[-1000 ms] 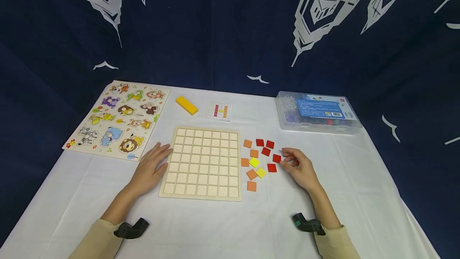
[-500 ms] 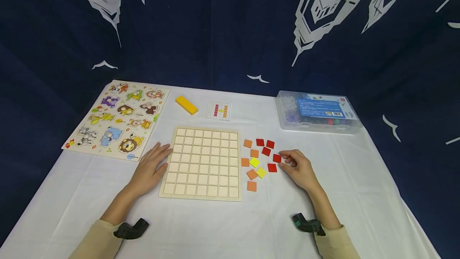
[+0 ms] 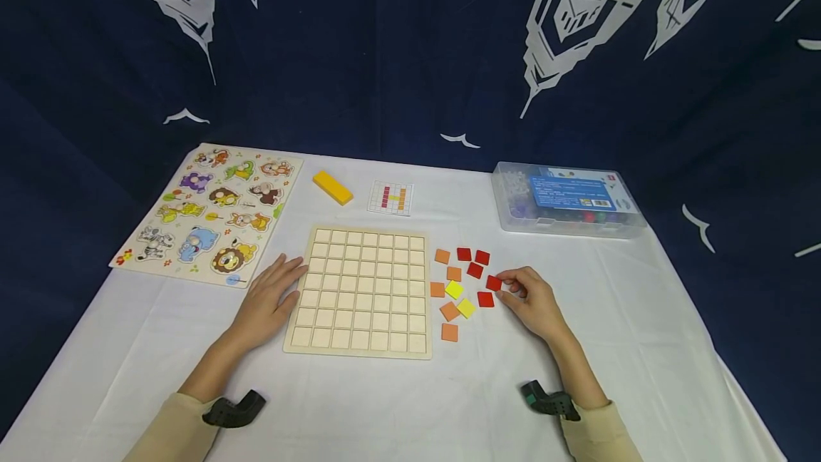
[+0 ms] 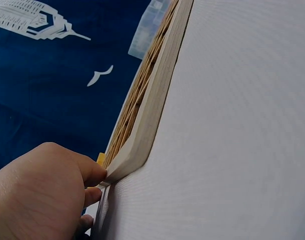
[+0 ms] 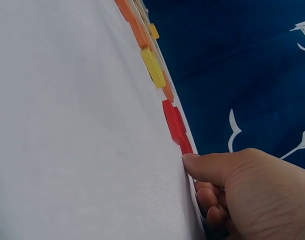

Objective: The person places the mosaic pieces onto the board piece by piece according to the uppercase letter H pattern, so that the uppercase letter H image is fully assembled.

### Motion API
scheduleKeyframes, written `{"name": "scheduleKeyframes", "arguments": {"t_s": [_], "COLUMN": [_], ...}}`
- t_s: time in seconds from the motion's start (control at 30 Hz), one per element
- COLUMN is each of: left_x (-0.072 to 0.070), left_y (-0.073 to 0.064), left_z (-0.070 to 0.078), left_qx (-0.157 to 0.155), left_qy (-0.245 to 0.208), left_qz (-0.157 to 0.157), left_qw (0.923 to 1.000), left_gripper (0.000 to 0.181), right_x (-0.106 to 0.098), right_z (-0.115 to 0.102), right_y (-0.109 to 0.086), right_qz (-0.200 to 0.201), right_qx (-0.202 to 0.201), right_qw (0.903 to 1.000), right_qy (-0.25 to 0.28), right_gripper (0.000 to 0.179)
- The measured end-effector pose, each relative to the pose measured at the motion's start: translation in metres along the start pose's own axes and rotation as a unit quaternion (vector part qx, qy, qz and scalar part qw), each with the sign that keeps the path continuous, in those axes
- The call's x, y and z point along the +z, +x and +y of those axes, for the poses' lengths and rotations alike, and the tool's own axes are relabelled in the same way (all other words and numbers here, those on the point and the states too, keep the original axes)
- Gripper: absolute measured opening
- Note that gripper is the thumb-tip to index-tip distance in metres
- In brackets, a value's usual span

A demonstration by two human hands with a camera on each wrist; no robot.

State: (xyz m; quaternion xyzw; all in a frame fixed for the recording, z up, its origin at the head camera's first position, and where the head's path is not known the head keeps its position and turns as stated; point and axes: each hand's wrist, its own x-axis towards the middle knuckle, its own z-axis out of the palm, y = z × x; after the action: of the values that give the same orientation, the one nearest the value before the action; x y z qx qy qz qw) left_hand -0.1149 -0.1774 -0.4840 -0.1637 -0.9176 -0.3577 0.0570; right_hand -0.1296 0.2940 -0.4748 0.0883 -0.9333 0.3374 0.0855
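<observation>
A square wooden grid board [image 3: 357,356] lies flat in the middle of the white table. My left hand [image 3: 266,301] rests at its left edge, fingers extended and touching the rim. In the left wrist view, the fingers of this hand [image 4: 47,192] meet the corner of the board [image 4: 142,145]. To the right of the board lie loose square tiles, among them orange tiles [image 3: 450,333], yellow tiles [image 3: 465,307] and red tiles [image 3: 485,299]. My right hand [image 3: 535,305] pinches the rightmost red tile [image 3: 493,283] between thumb and index finger, low at the tabletop.
Behind the board are a yellow block [image 3: 333,188] and a small pattern card [image 3: 391,199]. An animal puzzle board [image 3: 208,216] lies at the left. A clear plastic box [image 3: 567,202] stands at the back right. Dark blue cloth [image 3: 385,55] hangs behind the table.
My right hand has shifted slightly left, and its thumb and index finger have closed in on the rightmost red tile. My left hand and the board have stayed put.
</observation>
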Motion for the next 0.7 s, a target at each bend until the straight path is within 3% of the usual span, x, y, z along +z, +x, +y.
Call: {"name": "scheduleKeyframes", "arguments": {"t_s": [0.7], "left_x": [0.0001], "left_y": [-0.0004], "left_z": [0.0001], "left_qx": [0.002], "left_qy": [0.001], "left_qz": [0.000], "left_qw": [1.0000], "left_gripper": [0.044], "right_x": [-0.0001], "right_z": [0.0006], "right_y": [0.0000], "right_qz": [-0.001], "right_qx": [-0.003], "right_qw": [0.9999], "right_qy": [-0.011], "right_gripper": [0.025]}}
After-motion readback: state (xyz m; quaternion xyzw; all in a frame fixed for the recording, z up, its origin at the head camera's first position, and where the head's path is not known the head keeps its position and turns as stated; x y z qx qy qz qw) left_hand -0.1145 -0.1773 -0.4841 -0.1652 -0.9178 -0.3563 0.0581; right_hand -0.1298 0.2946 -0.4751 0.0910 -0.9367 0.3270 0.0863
